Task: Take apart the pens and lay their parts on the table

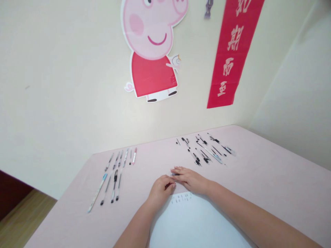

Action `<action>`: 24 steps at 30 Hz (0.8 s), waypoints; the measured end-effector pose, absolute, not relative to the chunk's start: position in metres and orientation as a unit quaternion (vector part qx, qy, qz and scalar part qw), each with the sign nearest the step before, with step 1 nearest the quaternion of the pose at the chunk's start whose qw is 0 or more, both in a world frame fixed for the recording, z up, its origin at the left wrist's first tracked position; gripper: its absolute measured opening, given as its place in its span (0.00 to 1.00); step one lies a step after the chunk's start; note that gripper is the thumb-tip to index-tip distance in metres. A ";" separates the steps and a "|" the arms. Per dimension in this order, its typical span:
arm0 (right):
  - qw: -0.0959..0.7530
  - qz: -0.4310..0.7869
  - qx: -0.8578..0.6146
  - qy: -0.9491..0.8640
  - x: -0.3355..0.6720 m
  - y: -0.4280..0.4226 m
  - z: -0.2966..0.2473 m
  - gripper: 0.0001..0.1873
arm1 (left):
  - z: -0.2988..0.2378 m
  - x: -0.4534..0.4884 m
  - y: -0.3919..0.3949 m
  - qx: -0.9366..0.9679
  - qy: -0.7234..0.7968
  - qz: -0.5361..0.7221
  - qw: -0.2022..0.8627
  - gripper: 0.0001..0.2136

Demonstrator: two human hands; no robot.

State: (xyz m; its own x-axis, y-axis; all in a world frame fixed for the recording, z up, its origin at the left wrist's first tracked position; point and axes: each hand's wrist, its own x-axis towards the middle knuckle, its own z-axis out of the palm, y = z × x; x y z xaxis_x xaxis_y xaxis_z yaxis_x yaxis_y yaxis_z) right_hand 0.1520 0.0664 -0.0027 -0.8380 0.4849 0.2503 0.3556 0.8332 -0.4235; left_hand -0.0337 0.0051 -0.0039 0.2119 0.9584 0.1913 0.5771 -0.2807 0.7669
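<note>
Slim dark pen piece (pixel 175 174), plastic by the look, is at the meeting point of the two bare hands, over the matte pale-pink table (pixel 271 193); the visible bit runs roughly left-right across the view, the rest hidden by fingers; left hand (pixel 160 190) is on its near-left side, thumb and fingers curled in close together; right hand (pixel 191 179) comes in from the right, flatter, fingers stretched leftward along the piece; both are about equally near, the right's fingers lining up better with its long axis; can't tell which grip, if either, is closed on it, or whether it touches the table; off to the left, two rows of slim pens and sticks: far row ends in a thin red-and-white pen (pixel 134 156); near row has a long pale-blue-and-cream pen (pixel 97 193), tilted, plus a clear plastic pen with black cap (pixel 115 176); beyond the right hand, a scatter of small black plastic pen parts (pixel 206 159) with a long pale-blue pen (pixel 216 157) among them; that scatter is nearer the right hand, the rows nearer the left; white smooth expanse (pixel 191 224) with small dark marks between forearms, sheet or garment unclear.
</note>
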 end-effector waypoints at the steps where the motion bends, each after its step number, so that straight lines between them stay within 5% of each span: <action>1: 0.180 0.186 -0.232 -0.938 0.151 0.067 -0.005 0.22 | -0.004 -0.034 0.005 0.725 0.529 0.337 0.283 0.07; 12: 0.247 0.141 -0.395 -0.874 0.132 0.077 -0.028 0.21 | -0.003 -0.035 0.006 0.731 0.527 0.331 0.279 0.07; 24: 0.215 0.135 -0.518 -0.817 0.128 0.100 -0.023 0.23 | -0.003 -0.034 0.006 0.736 0.532 0.317 0.274 0.07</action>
State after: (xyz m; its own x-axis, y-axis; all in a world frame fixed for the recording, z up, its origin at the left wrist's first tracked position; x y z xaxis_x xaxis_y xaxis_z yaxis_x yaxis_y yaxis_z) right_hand 0.1283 0.0998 -0.0230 -0.3707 0.9046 0.2105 0.7887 0.4263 -0.4430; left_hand -0.0344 0.0064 -0.0027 0.2334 0.9564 0.1754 0.6082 -0.2843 0.7412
